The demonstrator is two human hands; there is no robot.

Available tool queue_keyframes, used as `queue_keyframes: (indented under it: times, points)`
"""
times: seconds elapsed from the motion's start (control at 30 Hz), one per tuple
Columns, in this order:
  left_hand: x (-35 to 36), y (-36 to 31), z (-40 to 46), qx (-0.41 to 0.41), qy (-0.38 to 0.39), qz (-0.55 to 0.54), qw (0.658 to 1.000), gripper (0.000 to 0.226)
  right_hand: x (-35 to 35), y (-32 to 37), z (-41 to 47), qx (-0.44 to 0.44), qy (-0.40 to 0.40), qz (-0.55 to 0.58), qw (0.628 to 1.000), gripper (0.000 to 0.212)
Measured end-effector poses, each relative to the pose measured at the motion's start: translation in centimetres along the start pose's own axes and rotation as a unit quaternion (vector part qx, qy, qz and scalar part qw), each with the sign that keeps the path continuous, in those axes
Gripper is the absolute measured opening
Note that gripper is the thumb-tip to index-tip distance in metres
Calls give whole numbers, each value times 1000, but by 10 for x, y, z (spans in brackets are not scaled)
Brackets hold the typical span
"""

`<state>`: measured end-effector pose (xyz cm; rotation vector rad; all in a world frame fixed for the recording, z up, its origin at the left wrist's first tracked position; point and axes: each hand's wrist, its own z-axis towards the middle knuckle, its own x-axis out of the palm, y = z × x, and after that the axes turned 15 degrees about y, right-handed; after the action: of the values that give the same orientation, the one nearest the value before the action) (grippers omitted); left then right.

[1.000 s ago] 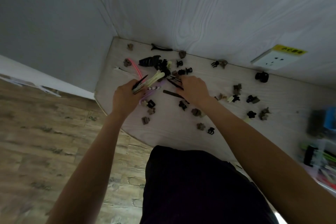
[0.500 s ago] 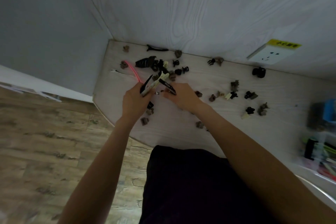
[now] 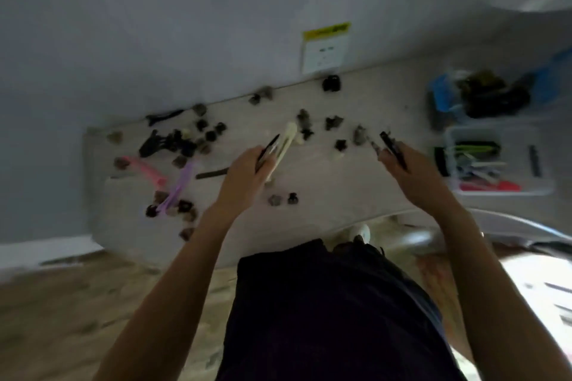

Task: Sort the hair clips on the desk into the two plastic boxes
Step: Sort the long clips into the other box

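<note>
My right hand [image 3: 411, 170] pinches a long black clip [image 3: 392, 148]; my left hand [image 3: 244, 176] grips a bundle of long clips [image 3: 283, 145]. The clear box [image 3: 495, 161] of long clips sits at three o'clock: I should release low, over its opening.

- Small clips [image 3: 204, 136]: motion-blurred, shapes unreadable.
- Blue box [image 3: 445, 96]: contents a dark smear.
- Clear box [image 3: 495, 192]: contents blurred.
- Socket label [image 3: 326, 30]: text illegible.
</note>
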<state>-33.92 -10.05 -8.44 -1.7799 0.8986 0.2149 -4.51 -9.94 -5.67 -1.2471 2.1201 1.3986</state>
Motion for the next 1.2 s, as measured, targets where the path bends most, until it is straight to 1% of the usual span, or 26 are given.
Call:
queue_keyframes:
  times: [0.07,0.13,0.2,0.23,0.33,0.43,0.5,0.57,0.63,0.73,0.77,0.83,0.9,0.93,0.97,1.03,1.1,1.13,1.2]
  points:
    - [24,-32,20,38,42,-8,998,32,-24,-37,-21,61,-61,-34,996,29]
    - [51,-67,39,77,78,3,994,32,-53,-75,-42,132,-121,-89,980,33]
    - [74,-97,54,97,110,7,989,32,-76,-106,-54,172,-137,-117,968,34]
    - [87,-114,61,106,124,0,987,32,-89,-122,-57,182,-132,-125,966,33]
    - [113,-148,76,127,135,5,983,24,-109,-147,-46,151,-60,-151,975,34]
    - [132,-177,87,144,117,35,982,22,-119,-153,-30,58,15,-155,986,34]
    - [138,-192,93,145,98,52,983,23,-122,-154,-23,2,52,-164,985,35]
    - [141,-203,96,143,82,71,984,26,-121,-157,-19,-17,79,-170,982,39]
    - [147,-215,100,143,64,96,983,27,-123,-164,-23,-27,82,-157,984,43]
    - [159,-231,105,156,41,156,975,25,-126,-177,-36,-48,33,-141,988,37]
    - [164,-234,108,164,38,195,966,28,-125,-181,-41,-37,-2,-153,988,33]
    - [178,-242,116,185,38,286,939,36,-123,-191,-54,2,-93,-168,981,25]
    - [192,-247,125,200,47,346,916,36,-118,-196,-65,35,-158,-142,977,21]
    - [200,-249,130,199,55,366,907,36,-116,-199,-70,43,-174,-122,976,20]
    - [206,-250,134,192,63,384,901,38,-114,-199,-72,44,-182,-110,976,19]
    - [216,-250,142,151,95,410,894,49,-111,-201,-75,44,-179,-104,977,20]
    - [222,-248,145,105,128,410,897,60,-110,-202,-75,48,-164,-113,979,23]
    - [224,-248,144,99,132,399,902,62,-109,-201,-75,51,-157,-116,979,25]
    - [225,-247,138,121,113,367,915,58,-107,-196,-75,52,-152,-118,980,26]
